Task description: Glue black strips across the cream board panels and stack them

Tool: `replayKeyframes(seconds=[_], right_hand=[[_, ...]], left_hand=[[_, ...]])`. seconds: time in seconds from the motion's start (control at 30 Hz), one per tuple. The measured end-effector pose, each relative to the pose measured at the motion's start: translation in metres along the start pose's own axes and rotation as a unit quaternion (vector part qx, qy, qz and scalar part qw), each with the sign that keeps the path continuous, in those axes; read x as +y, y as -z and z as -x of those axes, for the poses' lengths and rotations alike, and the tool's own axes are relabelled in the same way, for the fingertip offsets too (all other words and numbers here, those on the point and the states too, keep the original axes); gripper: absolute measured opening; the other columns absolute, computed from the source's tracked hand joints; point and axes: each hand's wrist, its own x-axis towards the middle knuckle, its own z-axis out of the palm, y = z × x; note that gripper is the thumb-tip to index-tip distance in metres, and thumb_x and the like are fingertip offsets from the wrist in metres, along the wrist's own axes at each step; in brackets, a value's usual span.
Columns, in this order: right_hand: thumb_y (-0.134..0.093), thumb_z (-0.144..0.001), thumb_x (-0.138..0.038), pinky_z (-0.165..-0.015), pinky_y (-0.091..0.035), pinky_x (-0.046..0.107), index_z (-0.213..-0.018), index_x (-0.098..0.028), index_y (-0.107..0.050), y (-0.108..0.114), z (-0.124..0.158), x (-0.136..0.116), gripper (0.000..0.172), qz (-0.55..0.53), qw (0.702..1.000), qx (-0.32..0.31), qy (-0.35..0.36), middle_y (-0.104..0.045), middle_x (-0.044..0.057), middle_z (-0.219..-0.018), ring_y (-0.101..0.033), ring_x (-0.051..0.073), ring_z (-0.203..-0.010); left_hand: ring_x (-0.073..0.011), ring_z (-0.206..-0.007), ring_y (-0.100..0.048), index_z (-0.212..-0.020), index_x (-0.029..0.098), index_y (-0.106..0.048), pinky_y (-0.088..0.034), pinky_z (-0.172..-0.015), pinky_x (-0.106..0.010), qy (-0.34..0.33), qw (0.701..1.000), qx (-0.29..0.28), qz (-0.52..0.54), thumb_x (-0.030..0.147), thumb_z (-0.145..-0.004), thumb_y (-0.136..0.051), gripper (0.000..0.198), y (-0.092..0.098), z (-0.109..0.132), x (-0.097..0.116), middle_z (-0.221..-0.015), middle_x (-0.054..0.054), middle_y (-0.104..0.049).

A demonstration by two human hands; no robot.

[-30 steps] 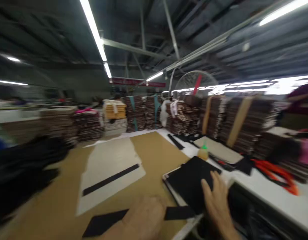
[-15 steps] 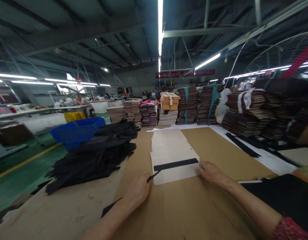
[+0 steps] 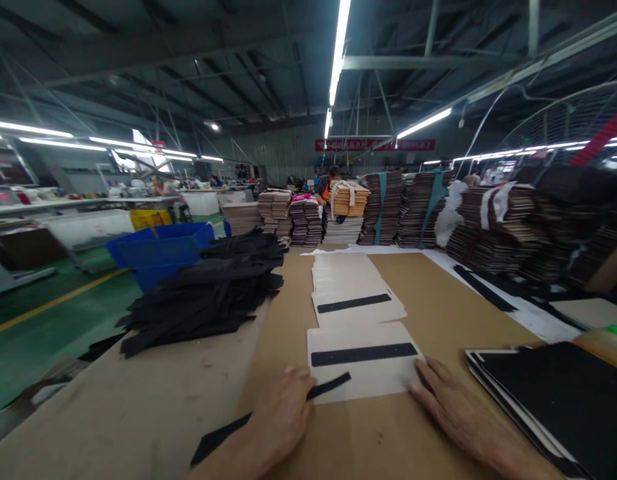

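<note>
My left hand [image 3: 283, 410] is closed around a black strip [image 3: 333, 385] whose end sticks out to the right over a white sheet [image 3: 361, 381]. Below the wrist a wider dark piece [image 3: 221, 437] shows, partly hidden by the forearm. On the white sheet another black strip [image 3: 364, 354] lies flat across the middle. My right hand [image 3: 445, 400] rests by the sheet's right edge, fingers stretched and thumb apart. Just beyond is a second white sheet [image 3: 358, 317] with its own black strip [image 3: 354, 303], overlapping a row of further white sheets [image 3: 345, 270].
A heap of black strips [image 3: 203, 293] lies at left, with a blue bin [image 3: 161, 250] behind it. To the right sits a stack of black-topped panels [image 3: 558, 393]. Tall bundled stacks [image 3: 383, 207] line the table's far side; a person [image 3: 327, 183] is behind them.
The sheet with a black strip on it now lies nearer, apart from another strip-bearing sheet behind. My right hand's fingers have spread at its edge. The view has shifted slightly.
</note>
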Motion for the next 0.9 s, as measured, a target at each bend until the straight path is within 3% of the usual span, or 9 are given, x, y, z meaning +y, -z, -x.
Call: replayKeyframes(seconds=[0.1,0.17,0.23,0.37,0.47,0.53,0.63,0.77,0.9], right_hand=[[-0.049,-0.084,-0.059,-0.111,-0.037,0.051,-0.130,-0.022,-0.061,-0.018,0.041,0.006,0.060,-0.056,0.996,0.059,0.037,-0.050,0.014,-0.144,-0.040,0.034,-0.137],[-0.055,-0.079,-0.060,-0.108,-0.039,0.054,-0.121,-0.027,-0.067,-0.022,0.057,0.007,0.055,-0.108,0.986,0.105,0.065,-0.055,0.013,-0.139,-0.044,0.036,-0.133],[-0.057,-0.076,-0.062,-0.107,-0.039,0.056,-0.110,-0.027,-0.072,-0.017,0.065,-0.001,0.051,-0.181,0.972,0.128,0.084,-0.061,0.012,-0.132,-0.050,0.037,-0.128],[-0.048,-0.085,-0.059,-0.099,-0.048,0.043,-0.101,-0.031,-0.073,0.010,0.076,-0.052,0.040,-0.291,0.944,0.102,0.115,-0.069,0.005,-0.117,-0.062,0.029,-0.112],[-0.052,-0.087,-0.057,-0.079,-0.053,0.031,-0.085,-0.029,-0.072,0.033,0.086,-0.104,0.035,-0.360,0.925,0.035,0.119,-0.072,0.002,-0.095,-0.065,0.024,-0.092],[-0.054,-0.085,-0.059,-0.073,-0.051,0.028,-0.080,-0.025,-0.069,0.043,0.089,-0.133,0.037,-0.429,0.896,0.007,0.114,-0.071,0.002,-0.086,-0.064,0.022,-0.085],[-0.056,-0.085,-0.057,-0.076,-0.050,0.027,-0.093,-0.025,-0.070,0.047,0.089,-0.157,0.036,-0.517,0.850,0.001,0.100,-0.069,0.002,-0.089,-0.062,0.021,-0.087],[-0.065,-0.080,-0.053,-0.062,-0.045,0.024,-0.072,-0.022,-0.067,0.044,0.089,-0.160,0.032,-0.575,0.814,0.037,0.079,-0.060,0.000,-0.079,-0.055,0.015,-0.071],[-0.073,-0.072,-0.052,-0.064,-0.044,0.025,-0.067,-0.021,-0.063,0.043,0.084,-0.151,0.032,-0.616,0.783,0.083,0.017,-0.058,-0.001,-0.071,-0.053,0.016,-0.071]], left_hand=[[-0.0271,-0.124,-0.051,-0.113,0.024,-0.067,-0.033,-0.110,-0.042,0.012,0.999,-0.020,0.025,0.014,-0.079,-0.050,0.040,0.004,0.051,0.003,-0.131,-0.007,-0.061],[-0.0292,-0.115,-0.056,-0.107,0.021,-0.069,-0.038,-0.103,-0.044,0.060,0.996,0.014,0.068,0.025,-0.085,-0.049,0.030,0.010,0.077,0.011,-0.120,-0.011,-0.066],[-0.0278,-0.097,-0.065,-0.101,0.017,-0.069,-0.047,-0.087,-0.041,0.120,0.973,0.038,0.196,0.041,-0.091,-0.044,0.036,0.016,0.094,0.024,-0.103,-0.013,-0.072],[-0.0166,-0.061,-0.066,-0.098,0.011,-0.066,-0.041,-0.049,-0.023,0.133,0.826,-0.014,0.548,0.056,-0.086,-0.051,0.048,0.015,0.106,0.054,-0.083,-0.012,-0.073],[-0.0133,-0.054,-0.064,-0.096,0.009,-0.067,-0.039,-0.043,-0.019,0.101,0.767,-0.023,0.633,0.058,-0.081,-0.060,0.052,0.001,0.107,0.075,-0.078,-0.012,-0.072],[-0.0129,-0.053,-0.064,-0.095,0.008,-0.067,-0.041,-0.043,-0.018,0.085,0.753,-0.034,0.652,0.058,-0.080,-0.062,0.052,-0.007,0.106,0.088,-0.077,-0.012,-0.072],[-0.0129,-0.050,-0.063,-0.095,0.007,-0.067,-0.043,-0.043,-0.019,0.083,0.750,-0.052,0.654,0.056,-0.078,-0.065,0.052,-0.015,0.101,0.103,-0.074,-0.011,-0.072],[-0.0134,-0.047,-0.061,-0.094,0.007,-0.068,-0.043,-0.043,-0.021,0.095,0.767,-0.046,0.633,0.059,-0.074,-0.067,0.056,-0.022,0.092,0.114,-0.073,-0.012,-0.071],[-0.0151,-0.058,-0.066,-0.105,0.008,-0.066,-0.046,-0.053,-0.022,0.056,0.745,-0.033,0.664,0.067,-0.078,-0.061,0.065,-0.033,0.089,0.107,-0.088,-0.014,-0.073]])
